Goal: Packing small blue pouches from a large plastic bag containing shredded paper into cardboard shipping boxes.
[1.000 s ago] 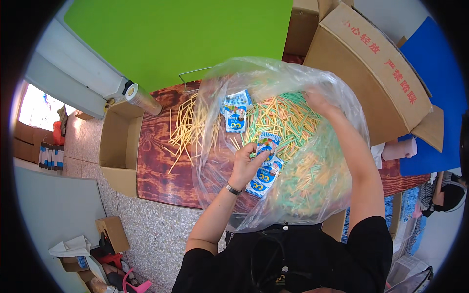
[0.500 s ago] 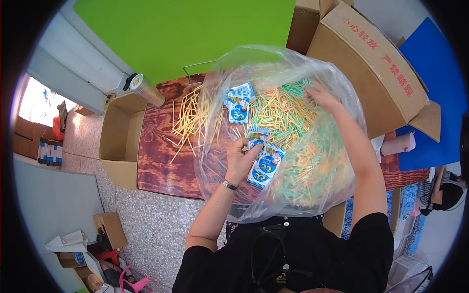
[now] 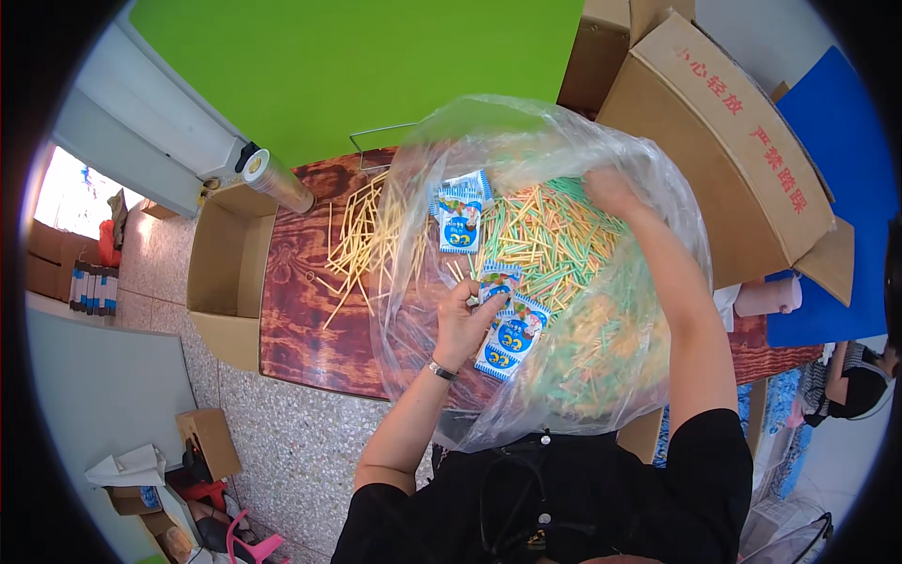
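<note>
Since before, left hand (image 3: 462, 324) lifts higher, pinching small blue-and-white printed packets (image 3: 507, 324) inside the big clear plastic bag (image 3: 658, 202); right hand (image 3: 611, 193) digs among thin green and yellow sticks (image 3: 550, 235), grip hidden, near the wooden table's (image 3: 301, 329) far edge.

Big clear plastic bag (image 3: 601, 395) at centre of the counter (image 3: 301, 338), full of green, yellow and orange sticks. Two small blue-and-white sachets (image 3: 460, 218) lie at the bag's 11 o'clock side. Fan of similar blue-and-white sachets (image 3: 507, 329) in the left hand (image 3: 462, 320), fingers (image 3: 489, 305) closed round them, near bag centre. Large brown carton (image 3: 728, 160) with red print at 2 o'clock, touching the bag. Second brown carton (image 3: 611, 47) at 12–1 o'clock. Open brown carton (image 3: 225, 273) at 9 o'clock, against the counter edge. Small brown boxes (image 3: 211, 442) on the floor at 7–8 o'clock.
</note>
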Demonstrator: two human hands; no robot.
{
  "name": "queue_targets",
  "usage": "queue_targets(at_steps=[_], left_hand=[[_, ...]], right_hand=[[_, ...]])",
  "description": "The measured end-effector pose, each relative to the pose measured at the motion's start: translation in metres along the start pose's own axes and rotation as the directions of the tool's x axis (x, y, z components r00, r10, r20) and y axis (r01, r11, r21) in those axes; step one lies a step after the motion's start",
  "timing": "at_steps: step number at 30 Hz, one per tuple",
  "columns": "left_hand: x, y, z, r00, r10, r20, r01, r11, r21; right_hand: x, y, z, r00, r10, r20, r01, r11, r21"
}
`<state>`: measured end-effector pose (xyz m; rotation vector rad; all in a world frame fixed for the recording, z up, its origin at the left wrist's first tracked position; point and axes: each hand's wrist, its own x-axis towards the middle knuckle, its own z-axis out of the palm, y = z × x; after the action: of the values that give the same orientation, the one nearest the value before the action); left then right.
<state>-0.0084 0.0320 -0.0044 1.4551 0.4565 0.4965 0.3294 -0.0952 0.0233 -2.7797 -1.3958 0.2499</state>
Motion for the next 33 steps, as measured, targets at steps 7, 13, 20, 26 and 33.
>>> queue_targets(at_steps=[7,13,20,26,33], left_hand=[[-0.001,0.003,-0.001,0.997,0.002,0.072,0.000,0.999,-0.040],[-0.010,0.015,0.019,0.955,-0.058,0.293,0.119,0.973,-0.196],[-0.006,0.030,0.034,0.850,-0.070,0.522,0.179,0.970,-0.162],[-0.008,0.034,0.023,0.926,-0.028,0.375,0.100,0.980,-0.174],[-0.013,0.024,0.002,0.966,0.258,0.017,-0.257,0.952,0.166]], right_hand=[[-0.063,-0.019,0.031,0.972,-0.070,0.223,-0.233,-0.218,0.948],[-0.115,-0.090,0.023,0.976,-0.075,0.207,-0.199,-0.702,0.684],[-0.149,-0.167,0.001,0.987,0.088,0.137,-0.059,-0.591,0.805],[-0.150,-0.164,-0.013,0.993,0.099,0.060,-0.027,-0.306,0.952],[-0.152,-0.138,-0.133,0.892,-0.403,0.205,0.136,0.671,0.729]])
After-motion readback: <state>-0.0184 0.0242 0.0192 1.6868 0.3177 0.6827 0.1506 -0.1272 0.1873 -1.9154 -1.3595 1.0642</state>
